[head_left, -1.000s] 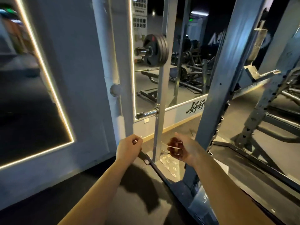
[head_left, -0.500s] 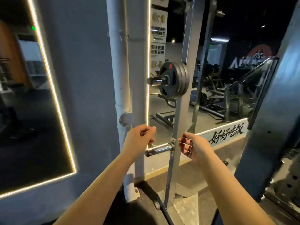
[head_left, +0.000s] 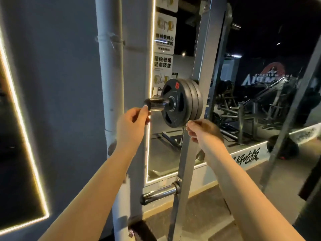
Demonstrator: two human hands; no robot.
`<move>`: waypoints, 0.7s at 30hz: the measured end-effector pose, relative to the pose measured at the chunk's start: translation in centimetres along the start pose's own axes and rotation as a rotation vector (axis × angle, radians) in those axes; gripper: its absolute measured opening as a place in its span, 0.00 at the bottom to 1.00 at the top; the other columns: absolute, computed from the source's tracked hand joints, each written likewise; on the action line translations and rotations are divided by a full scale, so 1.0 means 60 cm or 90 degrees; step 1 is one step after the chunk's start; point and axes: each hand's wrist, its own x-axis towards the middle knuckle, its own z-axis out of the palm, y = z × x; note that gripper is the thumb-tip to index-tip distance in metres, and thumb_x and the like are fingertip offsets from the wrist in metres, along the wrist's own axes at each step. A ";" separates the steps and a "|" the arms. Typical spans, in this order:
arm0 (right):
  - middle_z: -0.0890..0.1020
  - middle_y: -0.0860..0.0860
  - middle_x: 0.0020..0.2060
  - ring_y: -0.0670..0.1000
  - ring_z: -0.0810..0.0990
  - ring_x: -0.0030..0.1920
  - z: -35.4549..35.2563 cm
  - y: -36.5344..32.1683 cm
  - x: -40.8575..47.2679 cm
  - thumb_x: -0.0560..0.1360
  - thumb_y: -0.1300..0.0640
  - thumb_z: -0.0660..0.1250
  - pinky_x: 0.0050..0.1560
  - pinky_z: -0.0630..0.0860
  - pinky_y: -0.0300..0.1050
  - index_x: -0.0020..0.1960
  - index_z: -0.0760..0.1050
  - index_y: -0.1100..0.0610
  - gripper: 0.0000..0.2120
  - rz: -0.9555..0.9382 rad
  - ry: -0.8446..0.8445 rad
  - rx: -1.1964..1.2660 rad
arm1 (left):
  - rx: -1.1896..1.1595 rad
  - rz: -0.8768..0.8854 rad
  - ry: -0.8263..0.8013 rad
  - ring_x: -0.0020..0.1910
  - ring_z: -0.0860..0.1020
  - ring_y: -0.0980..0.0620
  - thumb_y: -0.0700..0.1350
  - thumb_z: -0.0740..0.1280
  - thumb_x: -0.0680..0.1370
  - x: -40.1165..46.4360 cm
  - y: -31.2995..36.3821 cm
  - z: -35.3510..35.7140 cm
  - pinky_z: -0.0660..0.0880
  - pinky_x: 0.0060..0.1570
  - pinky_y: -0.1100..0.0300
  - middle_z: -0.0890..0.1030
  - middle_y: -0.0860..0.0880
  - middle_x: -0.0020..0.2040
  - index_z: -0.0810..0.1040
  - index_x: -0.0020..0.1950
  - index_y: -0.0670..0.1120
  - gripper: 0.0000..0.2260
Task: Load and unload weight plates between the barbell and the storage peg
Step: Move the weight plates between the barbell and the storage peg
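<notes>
Three plates stacked on the upper peg, centre of frame, hard against the upright. Lower peg bare, lower centre. Left hand loosely curled, holding nothing, thumb tip just under the upper peg's end. Right hand loosely curled too, empty, just below the plates' lower rim. Likely step: taking off the outer plate. Best to spread both hands and hook fingers into opposite cut-outs, left and right of the hub. Then slide straight along the peg, level, no tilting, or the bore may bind. Worth bracing for the weight as the plate clears the tip. Barbell not in view.
</notes>
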 end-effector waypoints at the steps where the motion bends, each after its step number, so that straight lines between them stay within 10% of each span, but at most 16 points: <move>1: 0.81 0.46 0.43 0.49 0.80 0.48 0.003 -0.004 0.015 0.77 0.51 0.67 0.50 0.77 0.45 0.44 0.76 0.48 0.04 -0.050 0.028 -0.055 | -0.013 0.002 0.015 0.42 0.80 0.48 0.50 0.63 0.81 0.025 -0.010 0.006 0.75 0.47 0.55 0.81 0.50 0.39 0.79 0.42 0.51 0.10; 9: 0.78 0.46 0.51 0.42 0.75 0.49 0.052 -0.071 0.175 0.77 0.49 0.66 0.45 0.70 0.36 0.53 0.77 0.50 0.07 -0.355 0.176 -0.293 | -0.167 -0.004 0.046 0.40 0.78 0.60 0.47 0.64 0.80 0.235 -0.119 0.026 0.71 0.42 0.66 0.81 0.54 0.39 0.79 0.41 0.51 0.09; 17: 0.76 0.48 0.61 0.52 0.75 0.58 0.120 -0.152 0.345 0.76 0.43 0.66 0.60 0.73 0.49 0.66 0.72 0.46 0.20 -0.241 0.075 -0.691 | -0.173 -0.047 -0.274 0.53 0.76 0.56 0.55 0.61 0.80 0.393 -0.241 0.133 0.73 0.51 0.60 0.78 0.50 0.55 0.75 0.58 0.50 0.12; 21: 0.78 0.40 0.53 0.46 0.77 0.52 0.121 -0.145 0.365 0.77 0.45 0.66 0.56 0.74 0.46 0.63 0.73 0.40 0.15 -0.197 0.006 -0.634 | -0.193 -0.041 -0.462 0.50 0.75 0.70 0.53 0.54 0.83 0.415 -0.245 0.207 0.70 0.41 0.79 0.74 0.58 0.57 0.69 0.66 0.52 0.13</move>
